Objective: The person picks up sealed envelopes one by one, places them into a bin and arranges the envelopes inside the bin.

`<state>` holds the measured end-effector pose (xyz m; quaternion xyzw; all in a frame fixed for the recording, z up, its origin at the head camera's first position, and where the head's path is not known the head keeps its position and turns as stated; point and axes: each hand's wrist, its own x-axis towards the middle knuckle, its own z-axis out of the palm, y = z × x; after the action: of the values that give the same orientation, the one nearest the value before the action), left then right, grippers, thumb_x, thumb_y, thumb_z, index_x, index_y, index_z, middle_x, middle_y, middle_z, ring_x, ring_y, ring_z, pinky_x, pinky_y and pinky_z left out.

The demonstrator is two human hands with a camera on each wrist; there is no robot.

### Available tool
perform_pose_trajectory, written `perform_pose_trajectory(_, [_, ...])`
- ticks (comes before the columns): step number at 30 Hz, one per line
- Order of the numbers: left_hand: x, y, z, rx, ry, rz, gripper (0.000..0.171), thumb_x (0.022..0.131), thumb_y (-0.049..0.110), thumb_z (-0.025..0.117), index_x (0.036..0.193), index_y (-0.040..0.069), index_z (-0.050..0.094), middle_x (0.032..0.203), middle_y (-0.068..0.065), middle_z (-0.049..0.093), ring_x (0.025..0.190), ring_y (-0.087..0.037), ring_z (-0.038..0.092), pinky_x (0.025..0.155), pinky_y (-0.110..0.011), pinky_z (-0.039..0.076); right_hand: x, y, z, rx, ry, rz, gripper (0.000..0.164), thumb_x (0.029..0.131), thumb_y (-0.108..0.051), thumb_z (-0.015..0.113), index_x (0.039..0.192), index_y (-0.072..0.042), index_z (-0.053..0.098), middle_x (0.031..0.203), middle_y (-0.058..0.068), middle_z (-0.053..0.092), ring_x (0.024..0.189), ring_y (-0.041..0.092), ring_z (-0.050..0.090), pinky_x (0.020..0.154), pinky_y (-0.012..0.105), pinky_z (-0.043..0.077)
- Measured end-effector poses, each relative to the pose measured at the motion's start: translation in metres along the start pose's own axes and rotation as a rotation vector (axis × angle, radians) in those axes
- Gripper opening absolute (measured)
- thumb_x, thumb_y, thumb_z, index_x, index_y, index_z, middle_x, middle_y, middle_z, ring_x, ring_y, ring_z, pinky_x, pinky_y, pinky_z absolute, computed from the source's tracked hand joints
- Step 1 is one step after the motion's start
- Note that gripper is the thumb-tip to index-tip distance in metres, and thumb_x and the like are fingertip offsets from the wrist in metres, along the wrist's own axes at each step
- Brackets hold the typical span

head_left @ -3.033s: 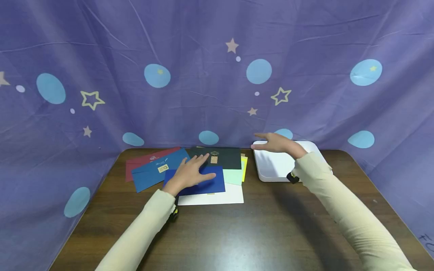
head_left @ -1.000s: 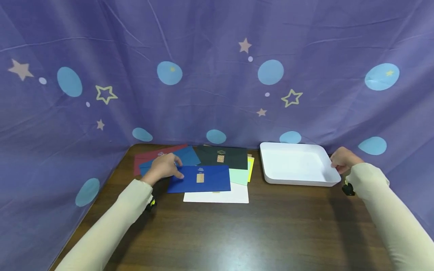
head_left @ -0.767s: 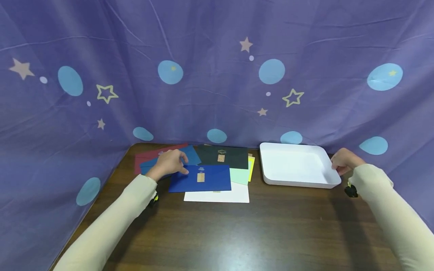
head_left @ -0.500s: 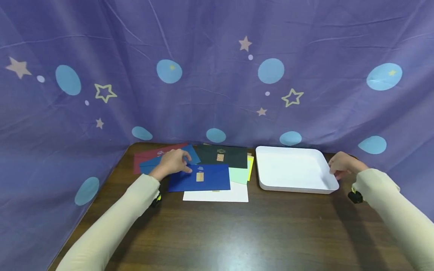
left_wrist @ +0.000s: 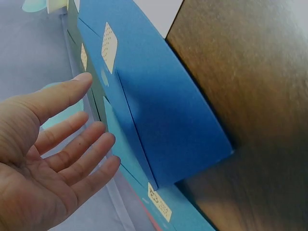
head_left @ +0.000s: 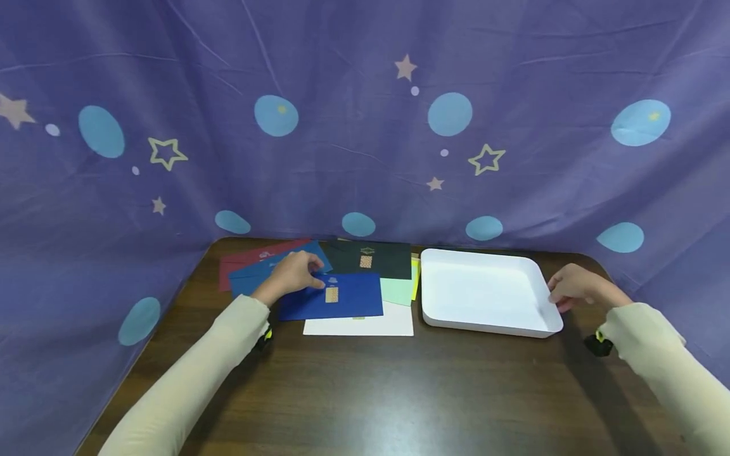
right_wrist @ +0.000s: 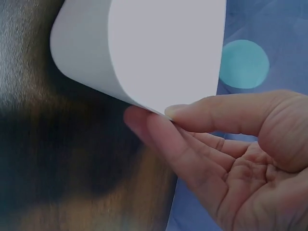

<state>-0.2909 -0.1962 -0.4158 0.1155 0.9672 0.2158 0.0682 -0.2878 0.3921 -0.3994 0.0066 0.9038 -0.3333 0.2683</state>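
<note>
A white rectangular tray point(head_left: 485, 291) lies at the right of the table. My right hand point(head_left: 577, 288) pinches its right rim, thumb over the edge and fingers beneath, as the right wrist view shows with the tray wall point(right_wrist: 86, 53). Over the left part of the dark blue envelope point(head_left: 356, 304) hovers my left hand point(head_left: 293, 273). In the left wrist view its fingers point(left_wrist: 79, 159) are loosely spread, apart from that blue envelope point(left_wrist: 163, 106), and hold nothing. A lighter blue envelope point(head_left: 242, 282) lies partly hidden behind this hand.
A red envelope point(head_left: 230, 269), a dark green one point(head_left: 393, 256), a mint green one point(head_left: 399, 291), a yellow one point(head_left: 416, 278) and a white one point(head_left: 393, 323) overlap around the dark blue one. A purple curtain point(head_left: 342, 171) hangs along the table's back edge.
From above the tray, my right hand has gone to its right rim, and lately the tray has slid nearer and slightly left. My left hand has drawn back from the dark blue envelope's middle.
</note>
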Motion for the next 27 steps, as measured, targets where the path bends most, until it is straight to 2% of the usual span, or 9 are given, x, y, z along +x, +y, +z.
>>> perform_pose_trajectory(4, [0.0,0.0,0.003,-0.029,-0.019,0.028,0.05,0.084,0.018,0.085,0.126,-0.002,0.068,0.123,-0.019,0.071,0.117,-0.035,0.065,0.101,-0.05,0.054,-0.006,0.005,0.003,0.028,-0.017,-0.033,0.025,0.086,0.006,0.067,0.104,0.021,0.061,0.085,0.009,0.065,0.074,0.016,0.069,0.07,0.034,0.065])
perform_pose_trajectory(9, [0.0,0.0,0.005,-0.043,-0.033,0.052,0.051,0.084,0.017,0.084,0.128,-0.003,0.067,0.126,-0.021,0.069,0.119,-0.037,0.064,0.102,-0.051,0.054,-0.008,0.011,0.006,0.075,0.004,-0.052,0.03,0.089,0.003,0.068,0.11,0.022,0.06,0.089,0.006,0.068,0.078,0.016,0.07,0.073,0.035,0.065])
perform_pose_trajectory(19, [0.003,0.001,0.01,-0.043,-0.047,0.064,0.054,0.084,0.017,0.084,0.128,-0.006,0.066,0.126,-0.025,0.068,0.119,-0.04,0.064,0.102,-0.052,0.054,-0.008,0.024,0.009,0.2,0.039,-0.089,0.04,0.09,0.002,0.071,0.119,0.026,0.057,0.094,0.008,0.074,0.074,0.013,0.072,0.072,0.032,0.065])
perform_pose_trajectory(27, [0.006,0.003,0.013,-0.023,-0.044,0.062,0.054,0.084,0.017,0.084,0.129,-0.006,0.066,0.127,-0.025,0.068,0.119,-0.04,0.063,0.103,-0.053,0.053,-0.01,0.03,0.009,0.251,0.05,-0.088,0.046,0.091,0.0,0.071,0.125,0.026,0.055,0.099,0.01,0.076,0.076,0.012,0.072,0.073,0.032,0.065])
